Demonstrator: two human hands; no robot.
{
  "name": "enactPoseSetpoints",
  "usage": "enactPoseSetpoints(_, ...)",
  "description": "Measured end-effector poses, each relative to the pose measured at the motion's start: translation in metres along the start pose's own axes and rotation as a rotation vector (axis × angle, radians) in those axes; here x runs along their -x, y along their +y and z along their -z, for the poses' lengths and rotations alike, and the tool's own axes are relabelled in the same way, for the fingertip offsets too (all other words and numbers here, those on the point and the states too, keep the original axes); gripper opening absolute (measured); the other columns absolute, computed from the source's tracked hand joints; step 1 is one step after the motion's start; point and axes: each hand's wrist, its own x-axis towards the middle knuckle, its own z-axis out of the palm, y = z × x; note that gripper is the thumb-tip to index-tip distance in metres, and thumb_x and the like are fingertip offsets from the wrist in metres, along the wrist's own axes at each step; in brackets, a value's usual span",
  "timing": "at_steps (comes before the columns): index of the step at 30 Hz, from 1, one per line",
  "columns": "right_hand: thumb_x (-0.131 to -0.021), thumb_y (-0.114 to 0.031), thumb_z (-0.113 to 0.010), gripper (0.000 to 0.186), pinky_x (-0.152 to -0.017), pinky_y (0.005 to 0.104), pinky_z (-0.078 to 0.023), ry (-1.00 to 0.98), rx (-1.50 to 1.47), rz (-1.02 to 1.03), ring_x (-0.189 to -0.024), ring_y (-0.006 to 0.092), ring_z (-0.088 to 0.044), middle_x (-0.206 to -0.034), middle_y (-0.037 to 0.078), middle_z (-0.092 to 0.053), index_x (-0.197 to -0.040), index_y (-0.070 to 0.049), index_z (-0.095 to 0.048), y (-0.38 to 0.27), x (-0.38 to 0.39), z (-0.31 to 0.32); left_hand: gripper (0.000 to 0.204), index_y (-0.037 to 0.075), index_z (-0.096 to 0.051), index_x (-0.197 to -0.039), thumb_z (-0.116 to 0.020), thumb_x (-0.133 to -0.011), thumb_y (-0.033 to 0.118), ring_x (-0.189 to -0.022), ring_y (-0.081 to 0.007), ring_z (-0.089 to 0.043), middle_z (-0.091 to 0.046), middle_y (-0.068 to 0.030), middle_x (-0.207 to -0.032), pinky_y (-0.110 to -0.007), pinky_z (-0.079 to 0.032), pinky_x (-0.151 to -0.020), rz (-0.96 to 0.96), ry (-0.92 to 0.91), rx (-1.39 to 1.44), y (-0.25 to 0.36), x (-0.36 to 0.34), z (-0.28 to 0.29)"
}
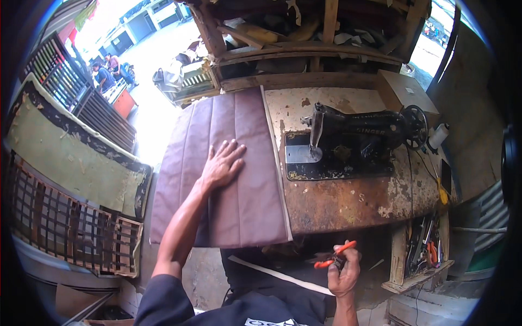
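Brown-purple quilted cloth, sewn in long parallel channels, forms the panel (253,201) at the centre of the head view. It lies over the left part of the worn tabletop (337,204), its near edge toward the person and a pale border (276,152) running along its right side. The left hand (222,163) rests palm down on the panel, fingers slightly spread; its grip is open and has hold of nothing, pressing only. The right hand (345,274) is apart from the cloth, at the near right, below the tabletop's edge; its grip is closed about an orange-handled cutting tool (346,247), apparently scissors. How far the blades stand open cannot be told.

To the right of the panel stands a black sewing machine (353,130), with a white thread spool (438,137) beyond its handwheel. A narrow pale strip (280,275) lies across the near side, by the person's lap.

For good handling, the flat palm should probably bear evenly, so that the channels lie straight and the layers do not creep. The tool is best held with its points turned from cloth and wrist, and any cut made close to the border, clear of the stitching.
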Motion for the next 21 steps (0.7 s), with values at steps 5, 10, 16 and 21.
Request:
enactPoseSetpoints(5, -0.082, -0.003, -0.076, 0.066, -0.096, 0.0381, -0.054, 0.077, -0.411, -0.204, -0.103, 0.0227, -0.064, -0.120, 0.016, -0.059, -0.140, 0.003, -0.045, -0.012, -0.009, -0.020, 0.064, 0.009, -0.046, -0.156, -0.058, -0.104, 0.045, -0.156, -0.0411, -0.029, -0.040, -0.0198, -0.164, -0.064, -0.018, -0.126, -0.064, -0.001, 0.159, 0.059, 0.035, 0.003)
enactPoseSetpoints(10, -0.086, -0.023, -0.089, 0.061, -0.082, 0.0255, -0.055, -0.309, -0.584, -0.836, -0.090, 0.0100, -0.062, -0.105, 0.006, -0.063, -0.129, 0.003, -0.054, -0.017, 0.029, -0.017, 0.070, 0.017, -0.052, -0.153, -0.075, -0.092, 0.041, -0.152, -0.0288, -0.042, -0.050, -0.0089, -0.159, -0.064, -0.020, -0.126, -0.410, -0.045, 0.081, 0.158, 0.134, 0.007)
enactPoseSetpoints(16, -0.096, -0.026, -0.080, 0.049, -0.085, 0.0277, -0.058, -0.583, -0.665, -0.935, -0.092, 0.0119, -0.067, -0.103, 0.007, -0.064, -0.127, 0.002, -0.055, -0.027, 0.053, -0.026, 0.043, 0.013, -0.069, -0.132, -0.075, -0.090, 0.020, -0.135, -0.0269, -0.060, -0.069, -0.0061, -0.137, -0.053, -0.038, -0.120, -0.363, 0.220, 0.181, 0.156, 0.145, -0.022)
enactPoseSetpoints(21, -0.097, -0.037, -0.078, 0.053, -0.077, 0.0296, -0.063, -0.490, -0.715, -0.950, -0.085, 0.0111, -0.067, -0.097, 0.006, -0.064, -0.123, 0.003, -0.055, -0.036, 0.024, -0.055, 0.038, 0.015, -0.074, -0.126, -0.076, -0.088, 0.018, -0.131, -0.0276, -0.064, -0.073, -0.0031, -0.131, -0.052, -0.043, -0.117, -0.371, 0.273, 0.227, 0.153, 0.153, -0.021)
